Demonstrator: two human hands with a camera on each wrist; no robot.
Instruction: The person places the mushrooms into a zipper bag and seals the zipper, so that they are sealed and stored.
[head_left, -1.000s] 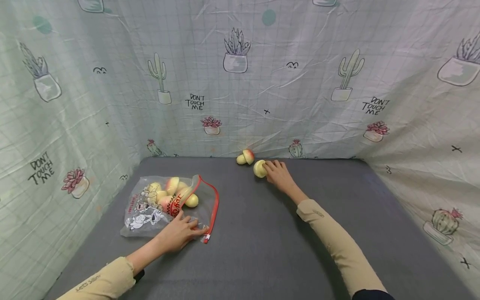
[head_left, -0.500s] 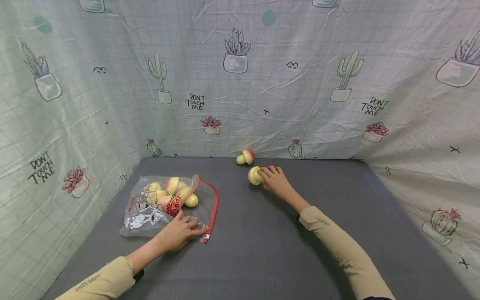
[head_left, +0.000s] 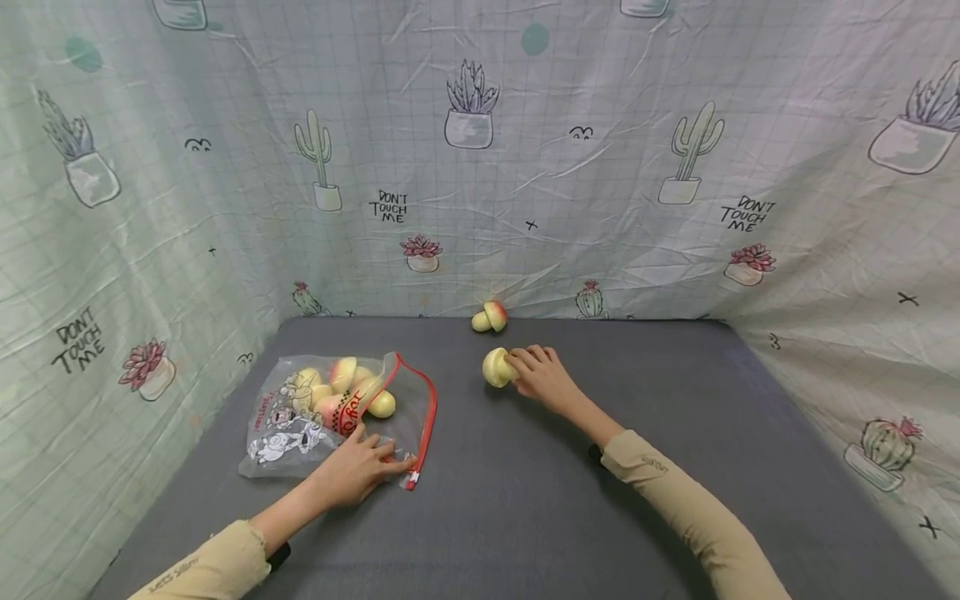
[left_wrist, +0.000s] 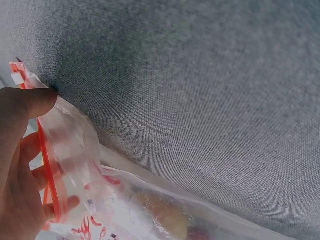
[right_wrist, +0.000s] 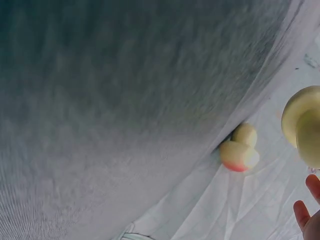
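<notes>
My right hand (head_left: 549,382) grips a pale yellow toy mushroom (head_left: 495,368) by its stem, above the table's back middle. In the right wrist view this mushroom (right_wrist: 309,130) shows at the right edge, with some fingertips (right_wrist: 302,215) below it. To the left lies a clear zip bag (head_left: 429,421) with a red zipper edge and a white slider. Several yellow and reddish toy mushrooms (head_left: 341,392) are inside it. My left hand (head_left: 356,468) holds the bag's near corner by the slider; in the left wrist view the thumb (left_wrist: 42,101) and fingers lie on either side of the red strip.
Another toy mushroom (head_left: 489,317), with a red-tinged cap, lies at the table's back edge against the curtain. A cactus-printed curtain (head_left: 472,183) encloses the back and sides of the dark grey table (head_left: 510,508).
My right hand has moved left and toward me with the mushroom, away from the back edge. The left hand and the bag have stayed in place.
</notes>
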